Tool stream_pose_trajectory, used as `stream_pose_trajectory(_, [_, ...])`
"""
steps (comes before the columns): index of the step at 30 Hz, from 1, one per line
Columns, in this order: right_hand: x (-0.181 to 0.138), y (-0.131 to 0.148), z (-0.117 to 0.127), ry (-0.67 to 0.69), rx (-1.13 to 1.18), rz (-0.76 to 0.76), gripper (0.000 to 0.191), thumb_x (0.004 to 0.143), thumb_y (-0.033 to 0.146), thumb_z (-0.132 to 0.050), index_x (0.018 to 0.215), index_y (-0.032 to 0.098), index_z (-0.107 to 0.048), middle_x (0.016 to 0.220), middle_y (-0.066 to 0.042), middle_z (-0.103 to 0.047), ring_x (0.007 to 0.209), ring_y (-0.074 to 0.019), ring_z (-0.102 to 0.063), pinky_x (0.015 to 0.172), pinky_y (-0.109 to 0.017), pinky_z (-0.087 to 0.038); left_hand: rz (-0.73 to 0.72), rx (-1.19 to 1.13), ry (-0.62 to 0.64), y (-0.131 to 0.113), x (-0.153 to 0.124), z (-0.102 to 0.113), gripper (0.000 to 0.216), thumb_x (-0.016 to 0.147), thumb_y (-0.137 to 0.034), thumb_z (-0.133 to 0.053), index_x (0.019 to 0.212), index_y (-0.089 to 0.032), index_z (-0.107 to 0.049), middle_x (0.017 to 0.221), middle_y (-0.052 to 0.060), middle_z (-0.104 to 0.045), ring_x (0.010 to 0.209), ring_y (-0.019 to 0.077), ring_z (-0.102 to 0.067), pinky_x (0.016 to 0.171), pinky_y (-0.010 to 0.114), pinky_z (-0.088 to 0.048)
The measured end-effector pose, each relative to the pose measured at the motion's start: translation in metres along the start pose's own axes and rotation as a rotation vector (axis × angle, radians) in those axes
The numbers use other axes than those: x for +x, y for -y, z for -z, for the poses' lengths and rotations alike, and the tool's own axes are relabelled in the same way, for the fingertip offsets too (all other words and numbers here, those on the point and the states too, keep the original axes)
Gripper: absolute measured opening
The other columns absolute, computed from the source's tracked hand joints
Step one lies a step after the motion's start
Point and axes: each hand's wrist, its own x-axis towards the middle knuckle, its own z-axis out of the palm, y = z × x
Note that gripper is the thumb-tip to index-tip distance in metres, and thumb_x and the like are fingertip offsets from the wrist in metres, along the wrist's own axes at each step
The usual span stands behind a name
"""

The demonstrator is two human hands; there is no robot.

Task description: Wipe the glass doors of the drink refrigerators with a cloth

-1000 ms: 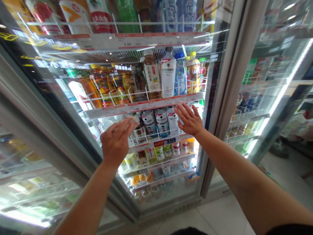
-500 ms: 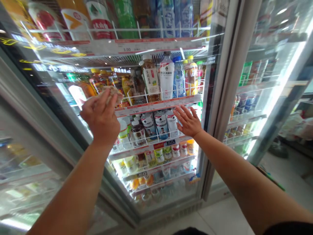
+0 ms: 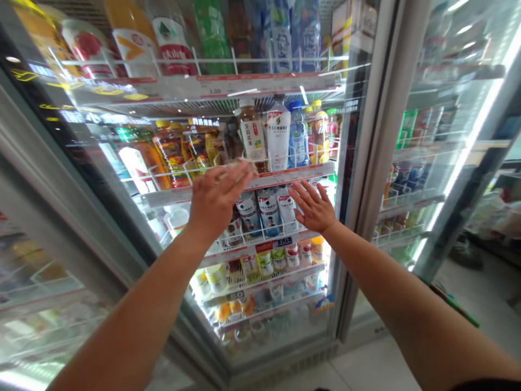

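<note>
My left hand presses a crumpled, light-coloured cloth against the glass door of a drinks fridge, near the middle. Only the cloth's upper edge shows past the fingers; the rest is hidden under them. To its right, my right hand lies flat on the same glass with its fingers spread and nothing in it. Behind the door, a brown tea bottle and a clear bottle with a white label stand on a shelf just above the hands.
The door's grey metal frame runs down the right side. Shelves of bottles and cups fill the fridge, with a price strip along an upper shelf. Another glass door stands farther right. Pale floor tiles show below.
My left hand has slid with the cloth to the right and slightly down across the glass, closer to my right hand. My right hand has stayed in place.
</note>
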Motion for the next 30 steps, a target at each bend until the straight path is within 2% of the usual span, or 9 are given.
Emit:
stream_pose_trajectory(3, [0.001,0.000,0.000,0.000,-0.008,0.003,0.071,0.100,0.035,-0.045,0.162,0.029,-0.011,0.158,-0.004,-0.044,0.148,-0.0227,-0.040,0.128,-0.044,-0.014,-0.123,-0.024,0.104,0.000,0.007,-0.001,0.045,0.104,-0.019,-0.039,0.141,-0.038,-0.055,0.146,-0.010,-0.055,0.123,0.0207,-0.051,0.102,0.042,-0.040])
stream_pose_trajectory(8, [0.002,0.000,0.002,-0.020,-0.036,0.023,0.071,0.101,0.034,-0.044,0.162,0.026,-0.011,0.157,-0.004,-0.045,0.148,-0.0228,-0.039,0.128,-0.044,-0.010,0.099,0.032,-0.101,0.002,0.016,-0.002,0.048,0.102,-0.016,-0.043,0.147,-0.032,-0.049,0.153,-0.006,-0.048,0.126,0.0236,-0.043,0.106,0.047,-0.035])
stream_pose_trajectory(10, [0.003,0.000,0.002,-0.032,-0.042,0.029,0.071,0.100,0.034,-0.044,0.163,0.025,-0.011,0.157,-0.004,-0.046,0.148,-0.0227,-0.040,0.128,-0.043,-0.010,0.014,0.036,-0.118,-0.010,0.009,-0.007,0.050,0.101,-0.013,-0.045,0.146,-0.031,-0.050,0.151,-0.006,-0.051,0.123,0.0231,-0.045,0.103,0.044,-0.037])
stream_pose_trajectory(14, [0.004,0.001,0.003,-0.046,-0.064,0.043,0.072,0.099,0.033,-0.046,0.162,0.022,-0.014,0.155,-0.005,-0.048,0.148,-0.0223,-0.040,0.129,-0.043,-0.009,-0.265,0.036,0.042,-0.022,-0.002,-0.008,0.052,0.100,-0.010,-0.046,0.145,-0.034,-0.051,0.148,-0.009,-0.053,0.121,0.0212,-0.050,0.097,0.039,-0.039])
stream_pose_trajectory(20, [0.004,0.001,0.004,-0.065,-0.075,0.053,0.073,0.098,0.032,-0.049,0.162,0.021,-0.017,0.154,-0.006,-0.050,0.149,-0.0221,-0.039,0.129,-0.043,-0.009,0.083,0.070,-0.177,-0.001,-0.004,-0.004,0.047,0.101,-0.014,-0.049,0.145,-0.029,-0.052,0.151,-0.005,-0.050,0.124,0.0226,-0.046,0.104,0.044,-0.034])
stream_pose_trajectory(22, [0.004,0.001,0.004,-0.059,-0.066,0.049,0.073,0.098,0.032,-0.048,0.162,0.022,-0.015,0.154,-0.005,-0.050,0.149,-0.0221,-0.038,0.129,-0.043,-0.009,0.018,0.092,-0.180,-0.002,-0.012,-0.007,0.048,0.101,-0.013,-0.050,0.146,-0.031,-0.051,0.149,-0.006,-0.053,0.123,0.0227,-0.048,0.101,0.042,-0.036])
stream_pose_trajectory(25, [0.003,0.001,0.003,-0.043,-0.058,0.041,0.072,0.099,0.033,-0.046,0.162,0.023,-0.013,0.155,-0.005,-0.049,0.149,-0.0226,-0.038,0.129,-0.044,-0.009,-0.162,0.077,-0.039,0.000,-0.023,-0.004,0.052,0.100,-0.012,-0.050,0.146,-0.037,-0.049,0.145,-0.009,-0.056,0.122,0.0217,-0.052,0.100,0.040,-0.039])
stream_pose_trajectory(27, [0.002,0.000,0.002,-0.030,-0.057,0.036,0.071,0.100,0.034,-0.045,0.163,0.024,-0.012,0.156,-0.005,-0.047,0.149,-0.0234,-0.039,0.128,-0.045,-0.010,-0.107,0.047,-0.005,0.009,-0.026,0.002,0.051,0.101,-0.011,-0.048,0.145,-0.036,-0.051,0.146,-0.008,-0.055,0.125,0.0224,-0.052,0.103,0.043,-0.039])
stream_pose_trajectory(30, [0.001,0.000,0.002,-0.014,-0.046,0.025,0.070,0.101,0.035,-0.043,0.163,0.026,-0.011,0.158,-0.005,-0.044,0.148,-0.0241,-0.040,0.128,-0.045,-0.013,0.093,0.057,-0.103,0.020,-0.033,0.009,0.047,0.101,-0.011,-0.048,0.144,-0.029,-0.053,0.150,-0.005,-0.051,0.129,0.0252,-0.048,0.106,0.047,-0.040])
